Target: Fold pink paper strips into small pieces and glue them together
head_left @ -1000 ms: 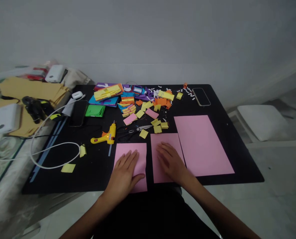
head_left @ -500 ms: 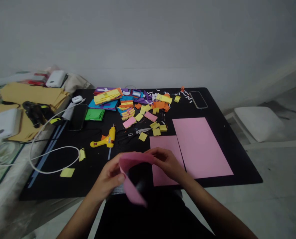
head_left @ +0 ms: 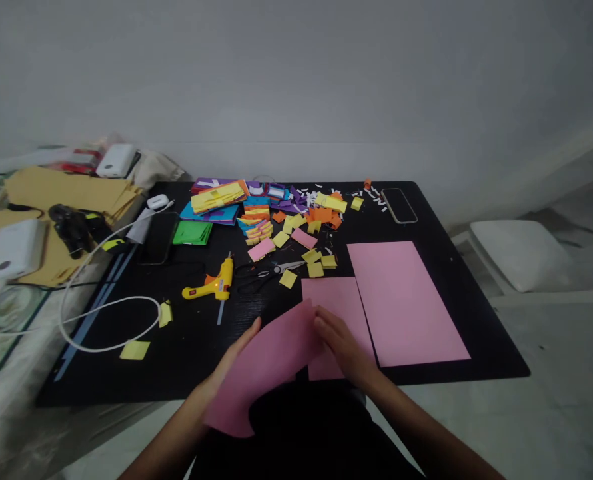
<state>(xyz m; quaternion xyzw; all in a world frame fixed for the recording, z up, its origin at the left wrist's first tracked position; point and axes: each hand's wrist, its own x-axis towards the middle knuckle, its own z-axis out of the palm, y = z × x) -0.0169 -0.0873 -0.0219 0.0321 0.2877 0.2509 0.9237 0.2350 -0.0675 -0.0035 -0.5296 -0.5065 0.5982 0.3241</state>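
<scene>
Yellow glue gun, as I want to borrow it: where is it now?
In the head view, the glue gun lies left of centre on the black table, left of the scissors and below the green papers.

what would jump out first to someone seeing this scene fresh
Probably the curved pink sheet lifted over the near edge of the black table, with the left hand partly hidden behind it and the right hand at its upper right corner. Next, the yellow glue gun, lying left of the scissors, and the bright folded papers toward the back.
</scene>
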